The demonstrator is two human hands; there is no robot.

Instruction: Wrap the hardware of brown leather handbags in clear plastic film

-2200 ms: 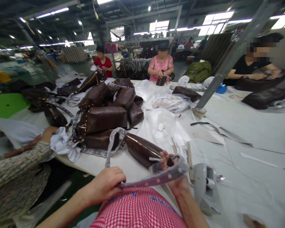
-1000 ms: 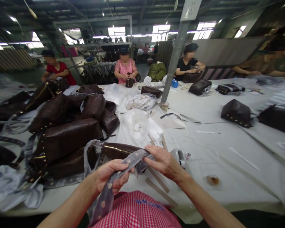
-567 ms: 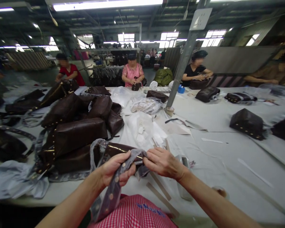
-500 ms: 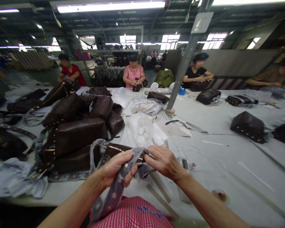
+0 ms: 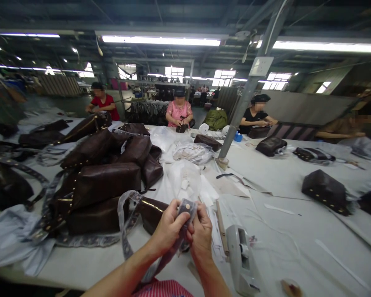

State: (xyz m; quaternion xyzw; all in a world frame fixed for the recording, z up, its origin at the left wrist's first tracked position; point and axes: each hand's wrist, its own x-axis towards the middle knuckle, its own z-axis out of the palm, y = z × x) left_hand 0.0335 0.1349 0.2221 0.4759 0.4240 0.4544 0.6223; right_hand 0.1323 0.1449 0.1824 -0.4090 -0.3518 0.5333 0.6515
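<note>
My left hand (image 5: pixel 169 229) and my right hand (image 5: pixel 201 233) are pressed close together low in the middle of the view. Both pinch a studded bag strap wrapped in clear plastic (image 5: pixel 185 207). The strap folds over between my fingers and trails down toward my lap. It loops back left to a dark brown leather bag (image 5: pixel 151 212) lying on the white table (image 5: pixel 297 231) just beyond my hands.
A heap of brown studded bags (image 5: pixel 105 173) fills the table's left half. A tape dispenser (image 5: pixel 241 258) stands right of my hands. Plastic wrapping (image 5: pixel 185 179) lies beyond. A metal post (image 5: pixel 250 86) rises from the table. Several other people sit working on the far side.
My hands have drawn together and lifted the strap, which is now folded up between my fingers. The view has tilted upward, and the tape dispenser shows beside my right hand again.
</note>
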